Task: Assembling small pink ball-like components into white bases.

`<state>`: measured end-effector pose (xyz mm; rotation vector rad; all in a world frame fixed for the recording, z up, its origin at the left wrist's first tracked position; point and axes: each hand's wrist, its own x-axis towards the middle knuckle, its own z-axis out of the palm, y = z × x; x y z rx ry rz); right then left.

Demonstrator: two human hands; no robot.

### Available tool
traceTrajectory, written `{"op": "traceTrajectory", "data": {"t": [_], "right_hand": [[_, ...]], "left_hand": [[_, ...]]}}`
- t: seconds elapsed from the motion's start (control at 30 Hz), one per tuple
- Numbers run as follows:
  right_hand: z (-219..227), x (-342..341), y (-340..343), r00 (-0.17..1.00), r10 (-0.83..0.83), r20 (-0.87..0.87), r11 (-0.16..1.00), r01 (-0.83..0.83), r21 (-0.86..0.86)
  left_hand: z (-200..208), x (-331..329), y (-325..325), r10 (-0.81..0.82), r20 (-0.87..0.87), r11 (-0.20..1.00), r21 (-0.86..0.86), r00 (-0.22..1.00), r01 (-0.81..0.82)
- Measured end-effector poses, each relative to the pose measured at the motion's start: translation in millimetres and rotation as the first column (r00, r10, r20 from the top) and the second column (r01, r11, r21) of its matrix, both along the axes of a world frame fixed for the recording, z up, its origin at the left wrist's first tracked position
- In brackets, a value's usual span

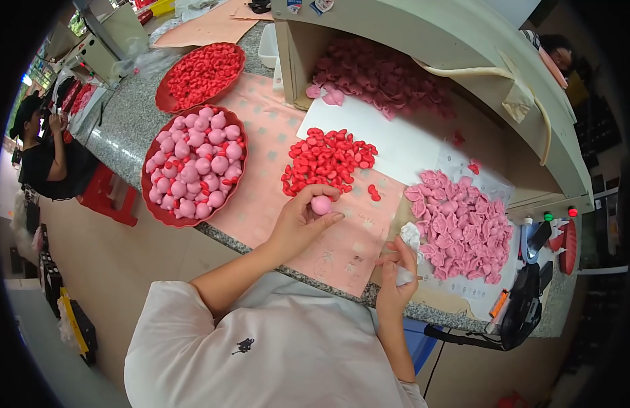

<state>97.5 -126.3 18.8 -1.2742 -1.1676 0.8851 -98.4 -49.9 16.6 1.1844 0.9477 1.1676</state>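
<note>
Nearest, the right hand [395, 272] hovers at the counter's [125, 119] front edge, its fingers pinched around a small white tube [404, 275] whose tip points down toward the pink sheet [328, 251]. The left hand [303, 221] rests a little farther in on that sheet, thumb and fingertips closed around a pink ball [321, 204], which sits raised just above the paper and just short of the red pieces.

To the right of both hands lies a heap of pink petals [461, 228] on white paper [396, 143], with a crumpled bit of white tissue [411, 236] at its near edge. Beyond the held ball, a pile of small red pieces [326, 160] spreads across the seam of pink sheet and white paper (a couple of strays lie apart to the right).

To the left, a red tray [159, 211] holds many finished pink balls [196, 166], some showing red spots. Behind it a second red tray [167, 100] is filled with red pieces only. Farther back, under a slanted beige hood [430, 34], another mound of pink petals [379, 75] is heaped in shadow.

At the right end of the counter stand a black device [522, 309] and a few coloured buttons [558, 214]. Far left, beyond the counter, another person [46, 153] in dark clothes sits by a red stool [111, 194].
</note>
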Motion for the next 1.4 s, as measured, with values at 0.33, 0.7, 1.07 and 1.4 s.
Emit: {"op": "traceTrajectory", "data": {"t": [0.33,0.7,1.07,1.4], "right_hand": [[-17.9,17.8,4.7,0.999,0.023,0.046,0.998,-0.02,-0.051],[-39.4,46.2,13.7,0.996,0.061,0.063,0.998,-0.061,0.001],[-46.1,58.5,16.2,0.997,0.069,0.039,0.997,-0.07,0.039],[10.0,-9.8,-1.9,0.99,0.0,-0.139,0.999,-0.007,-0.052]], "left_hand": [[-11.6,27.8,-7.2,-0.114,-0.008,0.993,-0.033,0.993,0.113],[-23.5,54.7,0.6,-0.106,-0.458,0.937,0.25,0.882,0.243],[-30.4,67.5,-0.5,-0.073,-0.448,0.906,0.345,0.891,0.248],[41.7,-24.0,-19.2,0.074,-0.541,0.87,0.446,0.838,0.211]]}}
